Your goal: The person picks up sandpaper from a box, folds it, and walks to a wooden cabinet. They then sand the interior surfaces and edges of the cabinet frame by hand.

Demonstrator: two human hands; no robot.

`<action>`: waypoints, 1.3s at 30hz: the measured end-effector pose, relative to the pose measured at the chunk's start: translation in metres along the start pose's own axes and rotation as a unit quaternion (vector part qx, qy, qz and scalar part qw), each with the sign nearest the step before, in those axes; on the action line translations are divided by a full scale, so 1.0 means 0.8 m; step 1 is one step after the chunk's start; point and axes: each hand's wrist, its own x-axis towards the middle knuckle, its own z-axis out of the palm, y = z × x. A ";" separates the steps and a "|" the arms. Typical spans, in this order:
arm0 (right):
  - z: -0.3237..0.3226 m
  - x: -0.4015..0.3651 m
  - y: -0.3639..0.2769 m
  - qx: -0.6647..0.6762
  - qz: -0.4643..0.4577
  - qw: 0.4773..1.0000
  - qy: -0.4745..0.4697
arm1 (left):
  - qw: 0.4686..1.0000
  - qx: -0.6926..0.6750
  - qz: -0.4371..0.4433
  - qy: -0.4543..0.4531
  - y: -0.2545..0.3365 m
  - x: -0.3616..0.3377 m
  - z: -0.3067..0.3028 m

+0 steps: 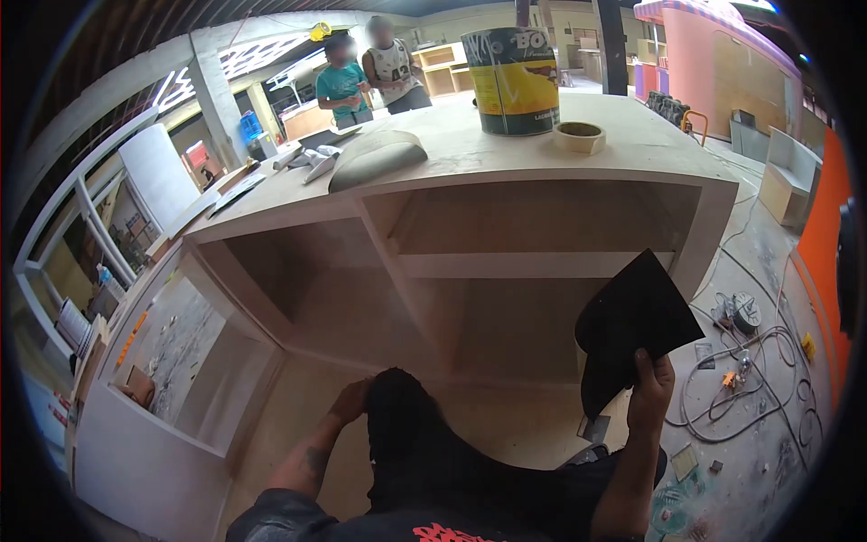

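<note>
My right hand (652, 388) grips the lower edge of a black sheet (632, 316) that looks like sandpaper, with the thumb across its face. The sheet is held up and bends over at its left side, in front of the right part of an unpainted wooden cabinet (537, 265). My left hand (354, 397) rests against my raised knee (397, 402), and its fingers are mostly hidden behind the knee. Open compartments of the cabinet face me, and a pale dust covers their surfaces.
On the cabinet top stand a paint can (512, 83) and a roll of masking tape (580, 137), with a curled sheet (381, 160) to their left. Cables and hoses (731, 397) lie coiled on the floor at right. Two people (366, 77) stand beyond the cabinet.
</note>
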 end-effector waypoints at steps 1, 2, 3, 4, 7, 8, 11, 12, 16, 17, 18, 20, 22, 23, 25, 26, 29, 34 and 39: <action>-0.003 0.001 0.003 -0.001 0.003 1.000 -0.009 | 0.991 0.017 0.127 0.030 -0.007 -0.003 0.005; -0.008 0.003 0.006 -0.002 0.006 1.000 -0.016 | 0.988 0.053 0.144 0.035 -0.016 -0.002 0.005; -0.009 0.003 0.009 -0.004 0.009 1.000 -0.024 | 0.983 0.087 0.159 0.038 -0.025 -0.001 0.006; -0.005 0.001 0.010 -0.010 0.000 1.000 -0.011 | 0.977 0.121 0.173 0.042 -0.035 -0.003 0.007; 0.014 0.002 0.011 -0.025 -0.010 1.000 0.007 | 0.984 0.098 0.142 0.053 -0.024 -0.001 0.003; 0.014 0.001 0.010 -0.028 -0.005 1.000 0.005 | 0.993 0.068 0.093 0.032 -0.001 -0.003 -0.006; 0.000 0.002 0.014 -0.045 0.022 0.999 -0.012 | 0.999 -0.007 0.000 -0.032 0.075 -0.033 -0.027; -0.002 0.003 0.017 -0.048 0.030 0.998 -0.017 | 0.999 -0.020 0.012 -0.048 0.100 -0.045 -0.032; 0.006 0.011 0.024 -0.037 0.022 0.999 -0.016 | 0.975 0.038 0.111 -0.189 0.118 -0.108 -0.030; 0.017 0.013 0.029 -0.039 0.014 0.999 -0.009 | 0.958 0.074 0.114 -0.253 0.112 -0.131 -0.031; 0.020 0.011 0.036 -0.044 0.007 0.999 -0.002 | 0.925 0.119 0.070 -0.353 0.112 -0.151 -0.039; 0.012 0.013 0.052 -0.082 0.053 0.994 -0.053 | 0.887 0.146 0.006 -0.437 0.124 -0.152 -0.053; 0.011 0.010 0.048 -0.178 0.129 0.970 -0.105 | 0.899 0.111 -0.045 -0.422 0.143 -0.130 -0.067; 0.016 0.006 0.052 -0.171 0.124 0.971 -0.115 | 0.936 0.040 -0.042 -0.348 0.156 -0.112 -0.064; 0.026 0.001 0.066 -0.161 0.113 0.970 -0.144 | 0.976 -0.089 0.043 -0.195 0.196 -0.063 -0.042; 0.028 -0.003 0.068 -0.183 0.114 0.964 -0.153 | 0.975 -0.141 0.124 -0.116 0.217 -0.038 -0.028; 0.029 -0.006 0.080 -0.227 0.117 0.949 -0.187 | 0.930 -0.314 0.020 -0.190 0.263 0.025 0.027; 0.016 -0.008 0.120 -0.145 0.185 0.952 -0.198 | 0.927 -0.345 0.072 -0.128 0.278 0.051 0.096; 0.021 0.002 0.086 -0.271 0.210 0.916 -0.207 | 0.949 0.034 0.310 -0.041 0.275 0.054 0.101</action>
